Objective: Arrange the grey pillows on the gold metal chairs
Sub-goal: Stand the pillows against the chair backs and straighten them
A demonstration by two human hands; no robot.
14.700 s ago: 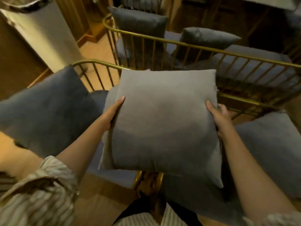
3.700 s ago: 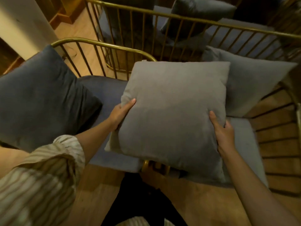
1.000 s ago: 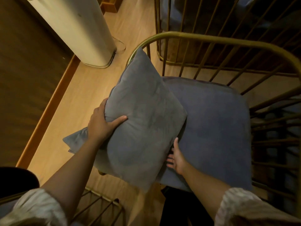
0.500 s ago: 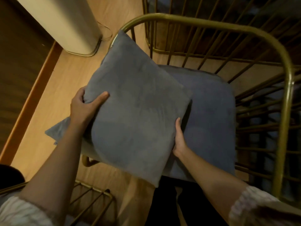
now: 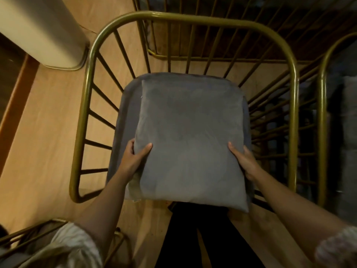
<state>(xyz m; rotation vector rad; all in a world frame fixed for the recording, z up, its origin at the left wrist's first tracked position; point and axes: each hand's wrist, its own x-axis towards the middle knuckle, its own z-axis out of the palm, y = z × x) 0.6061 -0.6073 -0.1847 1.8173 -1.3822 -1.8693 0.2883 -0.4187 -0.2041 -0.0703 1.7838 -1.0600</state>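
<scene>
A square grey pillow is held flat over the seat of a gold metal chair, covering most of the grey seat cushion. My left hand grips the pillow's near left edge, thumb on top. My right hand holds its near right edge, fingers along the side. The pillow's near edge hangs past the front of the seat toward me. I cannot tell whether the pillow rests on the seat or hovers just above it.
A cream cylindrical appliance stands on the wooden floor at upper left. Another gold chair frame is close on the right, and more gold bars lie behind. A further gold frame is at lower left.
The pillow was tilted diamond-wise at the chair's left side; it has turned square and moved right, over the seat. My hands have shifted to its near left and right edges.
</scene>
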